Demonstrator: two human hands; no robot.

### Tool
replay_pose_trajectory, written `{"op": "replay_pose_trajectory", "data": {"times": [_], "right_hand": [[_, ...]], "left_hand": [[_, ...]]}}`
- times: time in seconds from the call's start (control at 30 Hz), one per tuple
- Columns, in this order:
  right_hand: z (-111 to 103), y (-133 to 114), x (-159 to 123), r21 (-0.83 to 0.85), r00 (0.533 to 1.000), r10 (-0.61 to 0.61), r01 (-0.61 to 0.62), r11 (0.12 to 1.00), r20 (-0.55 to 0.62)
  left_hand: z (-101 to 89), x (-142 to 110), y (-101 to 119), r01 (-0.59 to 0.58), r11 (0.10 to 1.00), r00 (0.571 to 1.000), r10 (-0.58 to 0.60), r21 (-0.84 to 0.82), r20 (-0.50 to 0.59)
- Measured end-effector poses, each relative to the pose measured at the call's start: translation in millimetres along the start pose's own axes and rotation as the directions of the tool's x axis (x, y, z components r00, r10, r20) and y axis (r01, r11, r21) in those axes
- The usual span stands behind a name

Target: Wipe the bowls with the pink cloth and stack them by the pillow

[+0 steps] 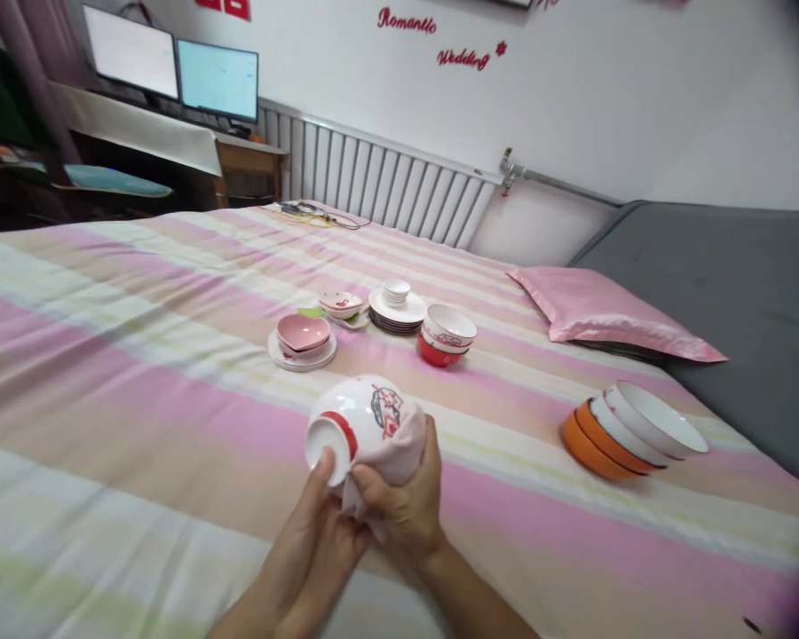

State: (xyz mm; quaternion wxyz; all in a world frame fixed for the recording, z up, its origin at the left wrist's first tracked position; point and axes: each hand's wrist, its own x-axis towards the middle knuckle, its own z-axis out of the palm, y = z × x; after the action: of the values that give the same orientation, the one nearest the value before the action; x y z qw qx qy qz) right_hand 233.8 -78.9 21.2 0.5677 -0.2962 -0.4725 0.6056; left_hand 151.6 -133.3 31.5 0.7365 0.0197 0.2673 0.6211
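Note:
I hold a white bowl (363, 417) with a red foot ring and a red flower print above the striped bed, its base turned toward me. My left hand (316, 524) grips the bowl from below, its thumb on the foot ring. My right hand (403, 506) is closed on a pale pink cloth (403, 444) pressed against the bowl's side.
On the striped bedspread (139, 373) stand a pink heart-shaped dish on plates (303, 337), small dishes (341, 306), a plate stack with a small cup (397, 306), stacked red-and-white bowls (446, 335) and tilted orange and white bowls (632, 430). A pink pillow (605, 315) lies at the right.

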Motion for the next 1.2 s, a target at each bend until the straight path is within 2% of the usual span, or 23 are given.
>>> {"op": "replay_pose_trajectory", "data": {"times": [0.1, 0.27, 0.37, 0.47, 0.6, 0.73, 0.83, 0.97, 1.1, 1.2], "right_hand": [[-8.8, -17.1, 8.7, 0.014, 0.997, 0.050, -0.051, 0.999, 0.059], [-19.8, -42.3, 18.1, 0.120, 0.960, 0.181, -0.209, 0.970, 0.214], [-19.3, -42.9, 19.4, 0.125, 0.942, 0.237, -0.271, 0.954, 0.238], [-14.3, -32.7, 18.1, 0.076, 0.969, 0.176, -0.191, 0.979, 0.175], [-4.2, -11.4, 9.4, 0.059, 0.997, 0.034, -0.038, 0.998, 0.069], [6.0, 5.6, -2.4, 0.042, 0.999, 0.008, -0.010, 0.999, 0.051], [9.7, 13.2, -6.9, -0.005, 0.994, 0.043, -0.042, 0.999, 0.103], [6.2, 23.1, -8.4, -0.130, 0.989, 0.054, -0.036, 0.991, 0.140], [-5.5, 30.3, -5.1, -0.256, 0.970, 0.038, 0.026, 0.966, 0.242], [-15.8, 22.7, 4.9, -0.368, 0.929, 0.019, 0.128, 0.921, 0.371]], "left_hand": [[-0.1, -3.7, 0.2, 0.089, 0.995, 0.996, -0.090, 0.044, 0.006], [-2.0, -9.8, 20.6, -0.063, 0.970, 0.997, 0.073, 0.233, -0.032], [-5.5, -9.7, 26.9, -0.063, 0.929, 0.998, 0.064, 0.365, 0.011], [-7.2, -7.5, 22.4, -0.096, 0.923, 0.992, 0.119, 0.373, -0.039], [-3.1, -5.1, 13.5, -0.153, 0.963, 0.975, 0.183, 0.221, -0.125], [4.8, -4.2, 12.3, -0.194, 0.975, 0.964, 0.210, 0.111, -0.161], [6.0, -3.5, 15.1, -0.193, 0.981, 0.971, 0.196, 0.036, -0.134], [0.7, -3.2, 20.0, -0.122, 0.992, 0.993, 0.121, -0.041, -0.016], [-2.9, -4.2, 25.5, -0.070, 0.996, 0.997, 0.071, -0.052, 0.029], [-5.9, -4.5, 30.4, -0.070, 0.996, 0.996, 0.073, -0.053, 0.059]]}}
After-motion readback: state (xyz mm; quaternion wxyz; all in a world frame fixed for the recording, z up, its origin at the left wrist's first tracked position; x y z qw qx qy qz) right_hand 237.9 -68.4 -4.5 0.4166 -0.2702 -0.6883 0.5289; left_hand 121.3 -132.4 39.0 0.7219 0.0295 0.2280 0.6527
